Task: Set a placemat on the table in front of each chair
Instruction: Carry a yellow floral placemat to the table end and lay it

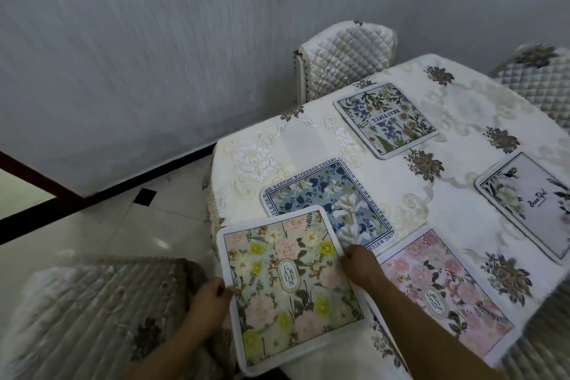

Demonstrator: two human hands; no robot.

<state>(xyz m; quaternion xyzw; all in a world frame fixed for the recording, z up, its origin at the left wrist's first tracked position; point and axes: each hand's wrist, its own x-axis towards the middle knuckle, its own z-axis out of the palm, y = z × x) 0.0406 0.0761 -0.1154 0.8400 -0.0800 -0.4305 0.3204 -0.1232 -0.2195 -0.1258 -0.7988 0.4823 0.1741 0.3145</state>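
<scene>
We hold the garden placemat (290, 284) between both hands, over the near corner of the table (308, 145). The left hand (212, 299) grips its left border with the thumb on top. The right hand (361, 265) holds the opposite border, with the fingers curled at the edge. The mat keeps a flat shape between the two hands and does not sag, so we judge it light and rather stiff, with a soft padded white border. It is not fragile. The two side borders are the good places to hold it, because a grip in the middle would probably bend it. We cannot tell if its underside already touches the table.

Just beyond the right hand lies the blue placemat (333, 203), and the held mat covers its near corner. To the right of the right hand, just beside it, lies the pink placemat (441, 293). Far ahead of the hands is the botanical placemat (385, 119), in front of the far chair (345, 55). Well to the right is the pale placemat (530, 203), with the right chair (536, 71) beyond it. Left of the left hand stands the near chair (92, 318), which in our judgement has no mat yet.

We see no containers here.
</scene>
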